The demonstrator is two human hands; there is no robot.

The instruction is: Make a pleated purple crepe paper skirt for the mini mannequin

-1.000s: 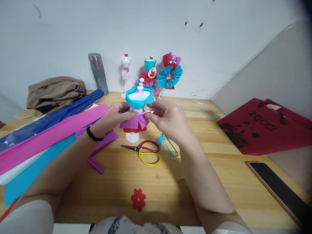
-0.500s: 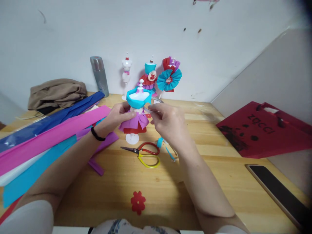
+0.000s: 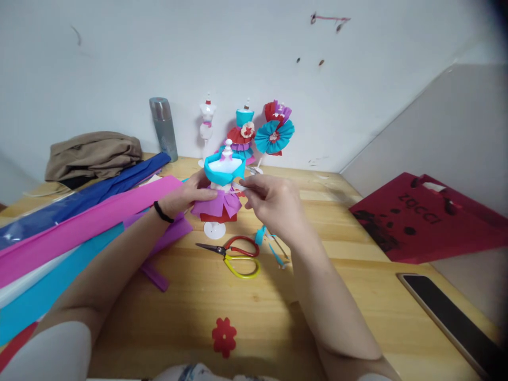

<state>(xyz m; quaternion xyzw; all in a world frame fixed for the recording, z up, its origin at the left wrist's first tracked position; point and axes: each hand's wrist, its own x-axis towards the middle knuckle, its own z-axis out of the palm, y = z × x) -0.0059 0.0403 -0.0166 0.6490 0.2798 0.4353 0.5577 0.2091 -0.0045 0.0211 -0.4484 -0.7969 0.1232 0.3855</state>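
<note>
A small white dress-form mannequin [image 3: 224, 165] stands upright on its round base, wearing a blue paper top [image 3: 222, 177], a purple paper skirt [image 3: 216, 205] and a red layer beneath. My left hand [image 3: 194, 191] grips it at the waist from the left, thumb on the top of the skirt. On the other side my right hand [image 3: 272, 201] pinches a thin pale strip [image 3: 238, 188] that runs to the waist; its far end is hidden. Just in front lie scissors [image 3: 228, 251] with one red and one yellow handle, their blades pointing left.
Three more mannequins [image 3: 273, 136] stand by the wall, beside a grey bottle [image 3: 163, 129]. Crepe paper rolls [image 3: 99, 211] and a brown cloth [image 3: 95, 153] lie left. A red flower cutout [image 3: 224, 337] is near the front edge; a red bag [image 3: 428, 217] and phone [image 3: 448, 317] are right.
The whole view has shifted slightly, with things appearing a little lower. Both hands keep their places at the mannequin's waist, and the left fingers have settled slightly.
</note>
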